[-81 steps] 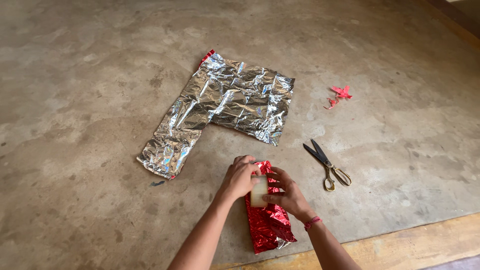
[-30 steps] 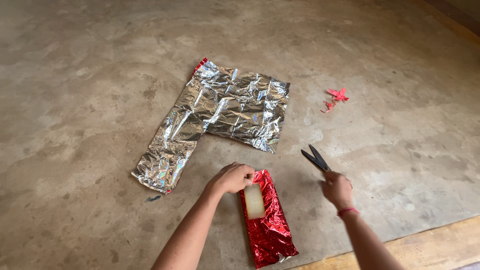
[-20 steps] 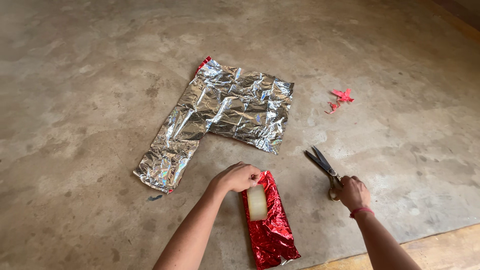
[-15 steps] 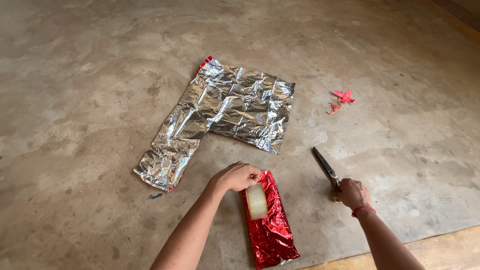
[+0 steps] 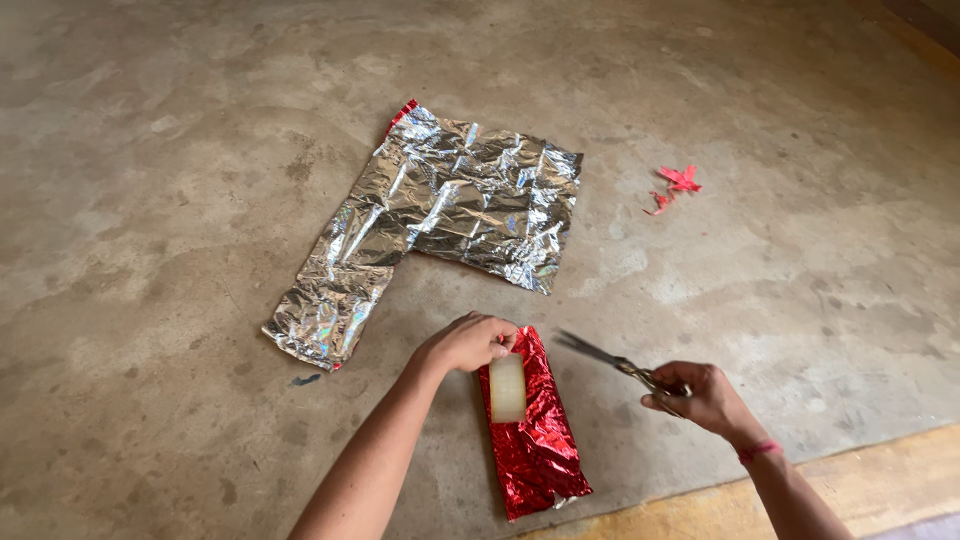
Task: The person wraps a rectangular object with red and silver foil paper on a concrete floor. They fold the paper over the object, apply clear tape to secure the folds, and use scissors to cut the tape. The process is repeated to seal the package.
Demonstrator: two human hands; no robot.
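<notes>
A long, narrow parcel wrapped in crinkled red foil lies on the mottled concrete floor, its length running away from the person. The left hand is curled at the parcel's far end, fingers pinching the top of a pale, translucent strip of tape that lies flat down the red wrapping. The right hand, a red thread around its wrist, grips the handles of a pair of metal scissors held just above the floor, the slim blades slightly parted and pointing left toward the parcel's upper right edge, near it but not touching. Beyond the parcel lies a creased, L-shaped sheet of silver foil, shiny side up with a red corner showing. Small red foil scraps lie well apart to the right.
</notes>
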